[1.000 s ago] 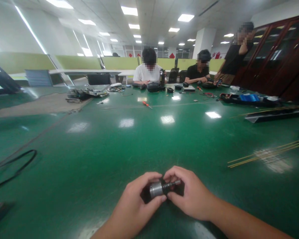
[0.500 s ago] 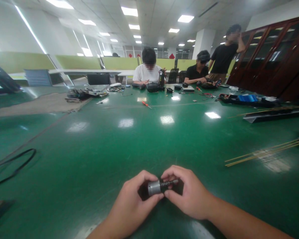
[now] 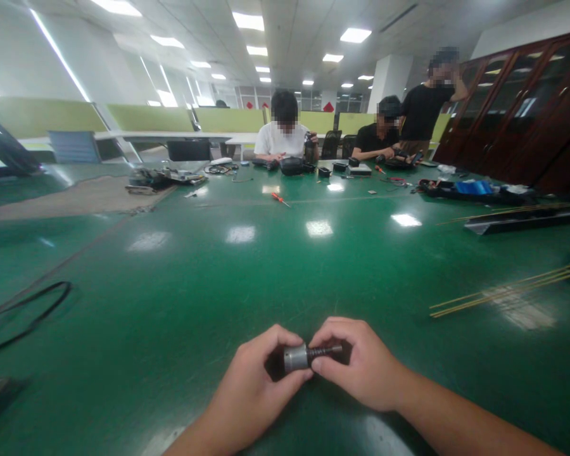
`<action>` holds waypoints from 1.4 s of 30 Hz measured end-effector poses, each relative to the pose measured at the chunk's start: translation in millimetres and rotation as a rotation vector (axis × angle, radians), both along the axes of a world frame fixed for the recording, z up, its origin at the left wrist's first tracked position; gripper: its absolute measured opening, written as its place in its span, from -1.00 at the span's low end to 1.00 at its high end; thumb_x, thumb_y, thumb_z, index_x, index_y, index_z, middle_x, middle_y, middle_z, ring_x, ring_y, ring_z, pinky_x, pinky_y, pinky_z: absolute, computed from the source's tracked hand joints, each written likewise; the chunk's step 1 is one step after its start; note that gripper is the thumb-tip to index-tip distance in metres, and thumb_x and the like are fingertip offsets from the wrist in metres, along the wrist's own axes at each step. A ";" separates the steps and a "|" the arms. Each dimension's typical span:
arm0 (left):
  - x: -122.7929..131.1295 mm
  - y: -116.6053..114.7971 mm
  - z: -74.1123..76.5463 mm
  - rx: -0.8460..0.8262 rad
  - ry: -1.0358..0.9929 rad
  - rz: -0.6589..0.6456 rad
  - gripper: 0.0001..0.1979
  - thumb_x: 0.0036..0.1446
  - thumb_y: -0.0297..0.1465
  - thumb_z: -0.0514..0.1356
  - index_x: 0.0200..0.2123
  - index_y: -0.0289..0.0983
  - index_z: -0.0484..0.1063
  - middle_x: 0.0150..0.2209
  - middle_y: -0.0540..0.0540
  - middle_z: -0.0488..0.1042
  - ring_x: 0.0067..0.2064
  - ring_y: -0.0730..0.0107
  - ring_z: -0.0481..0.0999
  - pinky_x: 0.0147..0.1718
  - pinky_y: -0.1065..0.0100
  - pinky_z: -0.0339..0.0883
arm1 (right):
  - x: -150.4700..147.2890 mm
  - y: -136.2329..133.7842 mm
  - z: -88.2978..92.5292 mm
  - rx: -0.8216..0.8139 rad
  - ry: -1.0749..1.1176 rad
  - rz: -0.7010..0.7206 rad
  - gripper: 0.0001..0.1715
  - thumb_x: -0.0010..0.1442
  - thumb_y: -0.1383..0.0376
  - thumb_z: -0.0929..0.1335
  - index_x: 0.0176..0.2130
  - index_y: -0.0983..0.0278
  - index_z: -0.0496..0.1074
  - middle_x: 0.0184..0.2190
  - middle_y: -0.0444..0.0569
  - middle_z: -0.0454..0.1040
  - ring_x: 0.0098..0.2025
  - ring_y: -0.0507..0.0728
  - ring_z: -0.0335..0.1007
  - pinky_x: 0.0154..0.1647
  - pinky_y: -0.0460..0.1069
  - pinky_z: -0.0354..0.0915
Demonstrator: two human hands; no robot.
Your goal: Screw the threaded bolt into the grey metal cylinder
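Low over the near edge of the green table [image 3: 247,272], both my hands hold one small part between them. My left hand [image 3: 251,396] pinches the silver metal cylinder [image 3: 296,358] with thumb and fingers. My right hand [image 3: 361,370] is closed round the dark threaded shaft [image 3: 327,349] that sticks out of the cylinder to the right. The part's black rear end is mostly hidden in my left palm.
Thin brass rods [image 3: 513,290] lie at the right. A black cable [image 3: 26,313] loops at the left. A red screwdriver [image 3: 280,199] lies mid-table. Two seated people [image 3: 285,136] and a standing person [image 3: 425,107] work at the far end among tools. A black rail [image 3: 527,220] lies far right.
My hands and the part have barely shifted. The standing person at the far right has stepped left and straightened up.
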State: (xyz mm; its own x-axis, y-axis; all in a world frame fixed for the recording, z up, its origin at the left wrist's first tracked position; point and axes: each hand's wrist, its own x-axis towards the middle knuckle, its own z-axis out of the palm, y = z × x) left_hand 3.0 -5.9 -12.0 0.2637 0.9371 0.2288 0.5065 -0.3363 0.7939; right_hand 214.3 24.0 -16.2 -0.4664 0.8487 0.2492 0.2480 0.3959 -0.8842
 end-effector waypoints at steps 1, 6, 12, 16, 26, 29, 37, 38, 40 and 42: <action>0.1 0.1 -0.2 0.006 0.001 -0.001 -0.82 0.11 -0.45 0.35 -0.22 -0.13 0.47 -0.30 0.11 0.55 -0.26 0.41 0.54 -0.28 0.43 0.32 | 0.4 0.4 -0.1 -0.003 0.002 -0.001 -0.90 0.07 0.40 0.47 -0.32 0.25 0.57 -0.42 -0.14 0.52 -0.36 0.06 0.41 -0.31 -0.06 0.22; -0.1 -0.6 -0.5 0.031 0.009 -0.004 -0.82 0.12 -0.43 0.34 -0.22 -0.13 0.46 -0.28 0.10 0.55 -0.25 0.41 0.55 -0.27 0.42 0.32 | 1.8 1.9 0.7 -0.018 0.012 -0.002 -0.91 0.07 0.40 0.46 -0.32 0.25 0.57 -0.41 -0.14 0.51 -0.35 0.06 0.41 -0.30 -0.05 0.23; -0.5 -0.4 0.8 0.031 0.012 -0.008 -0.82 0.12 -0.43 0.34 -0.22 -0.13 0.46 -0.28 0.09 0.56 -0.25 0.40 0.55 -0.27 0.42 0.33 | 1.3 2.7 1.2 -0.024 0.006 0.011 -0.91 0.07 0.40 0.46 -0.33 0.26 0.57 -0.42 -0.14 0.50 -0.36 0.06 0.40 -0.32 -0.06 0.23; -0.6 -1.0 1.8 0.028 0.018 -0.012 -0.84 0.12 -0.43 0.34 -0.22 -0.15 0.46 -0.29 0.08 0.55 -0.26 0.39 0.55 -0.27 0.41 0.34 | 1.7 2.3 2.4 -0.027 0.001 0.008 -0.92 0.08 0.40 0.46 -0.33 0.26 0.57 -0.42 -0.13 0.51 -0.36 0.07 0.41 -0.30 -0.05 0.24; -0.3 -1.3 1.5 0.018 0.020 0.004 -0.85 0.13 -0.41 0.32 -0.22 -0.16 0.45 -0.28 0.05 0.56 -0.25 0.35 0.55 -0.27 0.39 0.33 | 2.2 1.3 2.5 -0.033 0.005 0.004 -0.96 0.10 0.37 0.44 -0.35 0.26 0.54 -0.44 -0.13 0.50 -0.37 0.07 0.39 -0.32 -0.06 0.22; 0.4 -0.6 2.0 0.010 0.020 0.010 -0.84 0.12 -0.42 0.33 -0.22 -0.16 0.46 -0.29 0.06 0.56 -0.25 0.36 0.55 -0.26 0.39 0.33 | 2.1 1.3 2.3 -0.017 0.006 0.004 -0.95 0.08 0.38 0.44 -0.34 0.26 0.54 -0.44 -0.13 0.50 -0.38 0.06 0.39 -0.32 -0.06 0.22; 1.1 -1.3 3.8 0.013 0.018 0.003 -0.87 0.14 -0.42 0.32 -0.22 -0.16 0.46 -0.30 0.06 0.55 -0.26 0.37 0.55 -0.26 0.39 0.33 | 1.0 0.1 3.4 -0.048 0.007 -0.009 -0.95 0.09 0.34 0.46 -0.34 0.27 0.55 -0.45 -0.12 0.52 -0.38 0.07 0.40 -0.33 -0.05 0.23; 1.0 -1.7 3.6 0.014 0.018 0.006 -0.87 0.13 -0.42 0.32 -0.23 -0.17 0.46 -0.30 0.06 0.55 -0.26 0.36 0.55 -0.27 0.38 0.33 | 1.1 0.2 3.0 -0.053 0.008 -0.010 -0.96 0.09 0.34 0.46 -0.35 0.26 0.55 -0.45 -0.13 0.52 -0.39 0.07 0.39 -0.33 -0.06 0.23; 0.8 -2.4 3.3 0.016 0.018 0.012 -0.86 0.13 -0.42 0.33 -0.22 -0.17 0.46 -0.30 0.05 0.55 -0.25 0.35 0.55 -0.26 0.38 0.34 | 1.3 0.8 1.8 -0.057 0.009 -0.012 -0.96 0.10 0.34 0.46 -0.35 0.26 0.55 -0.45 -0.13 0.51 -0.40 0.06 0.38 -0.34 -0.06 0.22; 0.6 -2.5 3.2 0.018 0.015 0.011 -0.85 0.13 -0.42 0.33 -0.22 -0.17 0.46 -0.29 0.06 0.55 -0.25 0.36 0.55 -0.26 0.38 0.34 | 1.6 1.4 0.8 -0.056 0.011 -0.012 -0.97 0.10 0.33 0.46 -0.36 0.26 0.54 -0.46 -0.14 0.51 -0.39 0.06 0.38 -0.34 -0.06 0.22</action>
